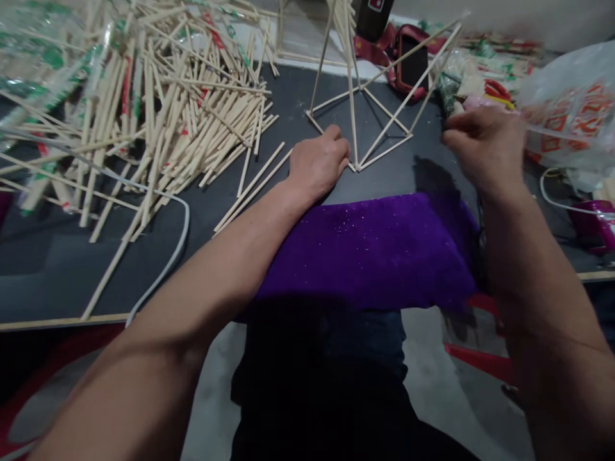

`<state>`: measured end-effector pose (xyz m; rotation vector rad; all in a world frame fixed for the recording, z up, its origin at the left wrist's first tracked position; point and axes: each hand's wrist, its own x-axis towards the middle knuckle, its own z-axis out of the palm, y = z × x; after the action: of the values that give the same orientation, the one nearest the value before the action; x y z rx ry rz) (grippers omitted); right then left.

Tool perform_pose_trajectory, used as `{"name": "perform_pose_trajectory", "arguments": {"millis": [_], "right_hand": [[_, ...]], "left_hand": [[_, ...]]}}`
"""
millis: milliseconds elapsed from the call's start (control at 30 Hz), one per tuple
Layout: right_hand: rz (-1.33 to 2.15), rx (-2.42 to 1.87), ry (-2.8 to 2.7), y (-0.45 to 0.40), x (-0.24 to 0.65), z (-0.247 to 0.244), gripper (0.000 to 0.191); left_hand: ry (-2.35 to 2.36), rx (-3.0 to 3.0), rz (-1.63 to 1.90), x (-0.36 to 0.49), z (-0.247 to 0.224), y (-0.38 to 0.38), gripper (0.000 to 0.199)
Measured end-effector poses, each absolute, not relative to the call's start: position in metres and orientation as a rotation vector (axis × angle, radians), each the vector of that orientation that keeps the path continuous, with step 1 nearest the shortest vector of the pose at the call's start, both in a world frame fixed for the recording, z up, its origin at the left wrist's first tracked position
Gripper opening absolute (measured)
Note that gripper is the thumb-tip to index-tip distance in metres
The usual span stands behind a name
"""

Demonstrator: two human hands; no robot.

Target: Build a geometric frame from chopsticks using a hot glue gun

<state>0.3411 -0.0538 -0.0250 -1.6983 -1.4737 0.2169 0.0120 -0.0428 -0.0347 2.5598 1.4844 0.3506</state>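
On the dark table stands an open frame of thin wooden sticks [382,146], with several uprights rising from a flat base. My left hand [319,161] is closed at the near left side of this base, its curled fingers over a base stick. Apart from the frame, to its right, my right hand [485,144] is raised with the fingers closed. A small dark tip shows by its fingers, but I cannot make out what it holds. A purple cloth [365,250] sprinkled with pale specks lies at the table's front edge between my forearms.
A large pile of loose wooden sticks [192,128] covers the left of the table. A white cable [181,230] curves over the front edge there. Behind the frame lies a red-strapped case [413,67]. A plastic bag [571,96] and a magenta roll [596,224] sit at right.
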Motion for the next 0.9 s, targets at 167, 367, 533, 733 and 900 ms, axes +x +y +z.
{"name": "perform_pose_trajectory", "arguments": {"millis": [167, 367, 533, 733, 900], "right_hand": [[0.485, -1.476, -1.817, -0.054, 0.257, -0.048, 0.029], [0.647, -1.395, -1.765, -0.050, 0.243, -0.057, 0.025], [0.738, -1.412, -1.661, -0.053, 0.242, -0.054, 0.026], [0.736, -1.370, -1.663, -0.053, 0.242, -0.055, 0.027], [0.739, -1.383, -1.654, -0.053, 0.242, -0.054, 0.029]], "left_hand": [[1.453, 2.523, 0.375, 0.011, -0.036, -0.042, 0.036], [1.399, 2.521, 0.367, 0.008, -0.031, -0.040, 0.033], [1.322, 2.548, 0.291, 0.003, -0.026, -0.032, 0.032], [1.314, 2.530, 0.288, 0.002, -0.025, -0.027, 0.032], [1.380, 2.496, 0.275, 0.004, -0.025, -0.029, 0.035]]}}
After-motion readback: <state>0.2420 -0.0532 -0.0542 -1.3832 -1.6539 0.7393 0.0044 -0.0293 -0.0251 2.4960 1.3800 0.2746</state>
